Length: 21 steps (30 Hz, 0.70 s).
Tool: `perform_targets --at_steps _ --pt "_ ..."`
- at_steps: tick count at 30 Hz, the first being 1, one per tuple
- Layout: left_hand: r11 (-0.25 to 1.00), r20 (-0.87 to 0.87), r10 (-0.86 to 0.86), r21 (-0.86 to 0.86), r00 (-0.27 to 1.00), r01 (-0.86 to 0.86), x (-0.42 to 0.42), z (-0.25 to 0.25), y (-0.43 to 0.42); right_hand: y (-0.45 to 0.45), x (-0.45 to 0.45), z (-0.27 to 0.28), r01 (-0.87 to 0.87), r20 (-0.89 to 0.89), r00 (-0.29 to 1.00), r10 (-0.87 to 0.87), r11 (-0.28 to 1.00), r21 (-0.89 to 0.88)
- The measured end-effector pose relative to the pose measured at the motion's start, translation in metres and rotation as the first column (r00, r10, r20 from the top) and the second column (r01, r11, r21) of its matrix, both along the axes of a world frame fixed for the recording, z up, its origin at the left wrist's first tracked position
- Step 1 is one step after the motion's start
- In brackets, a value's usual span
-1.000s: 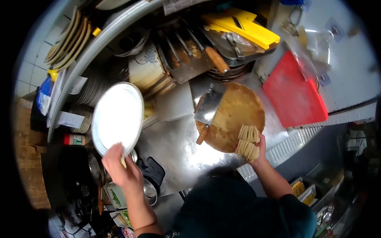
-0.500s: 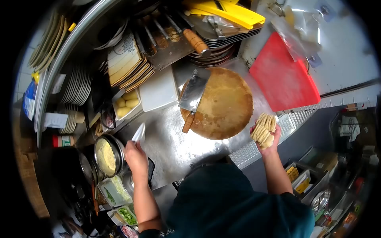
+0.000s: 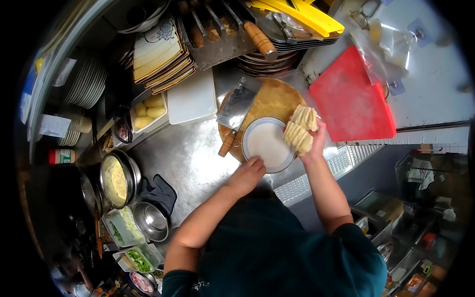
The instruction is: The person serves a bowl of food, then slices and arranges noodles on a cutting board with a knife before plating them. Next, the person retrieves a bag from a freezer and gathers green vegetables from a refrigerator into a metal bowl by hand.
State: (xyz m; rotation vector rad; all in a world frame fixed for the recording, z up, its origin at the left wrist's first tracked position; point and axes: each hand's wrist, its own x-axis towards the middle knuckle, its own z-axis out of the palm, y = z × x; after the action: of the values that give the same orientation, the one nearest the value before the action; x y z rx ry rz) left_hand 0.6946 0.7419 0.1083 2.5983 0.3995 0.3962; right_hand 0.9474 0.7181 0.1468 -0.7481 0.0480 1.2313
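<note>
My left hand grips the near rim of a round white plate with a blue-lined edge. The plate lies over the round wooden chopping board; I cannot tell whether it touches the wood. At the plate's right edge, my right hand is cupped around a bundle of pale sliced food, whose exact kind is unclear. Left of the plate, a cleaver lies across the board's edge, its wooden handle pointing toward me.
A red cutting board leans at the right. White trays, potatoes and stacked patterned plates line the back. Metal bowls, a dark cloth and tubs of chopped greens stand at the left.
My left hand has brought the plate rightward from the left of the counter and laid it flat over the chopping board. My right hand has moved inward and up with the sliced food.
</note>
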Motion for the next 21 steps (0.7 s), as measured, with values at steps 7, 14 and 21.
perform_targets --at_steps 7,14,21 --pt "0.693 0.013 0.679 -0.341 0.734 -0.635 -0.012 0.015 -0.010 0.006 -0.005 -0.020 -0.016 -0.037 0.999 0.014 0.999 -0.046" --pt "-0.231 -0.381 0.566 -0.925 0.731 -0.302 0.009 -0.016 0.015 -0.011 0.005 -0.007 0.041 -0.054 0.998 -0.041 0.999 -0.009" --pt "0.864 0.146 0.489 0.051 0.860 -0.501 0.026 0.090 0.035 -0.054 0.057 0.007 0.274 0.038 0.961 -0.275 0.961 0.022"
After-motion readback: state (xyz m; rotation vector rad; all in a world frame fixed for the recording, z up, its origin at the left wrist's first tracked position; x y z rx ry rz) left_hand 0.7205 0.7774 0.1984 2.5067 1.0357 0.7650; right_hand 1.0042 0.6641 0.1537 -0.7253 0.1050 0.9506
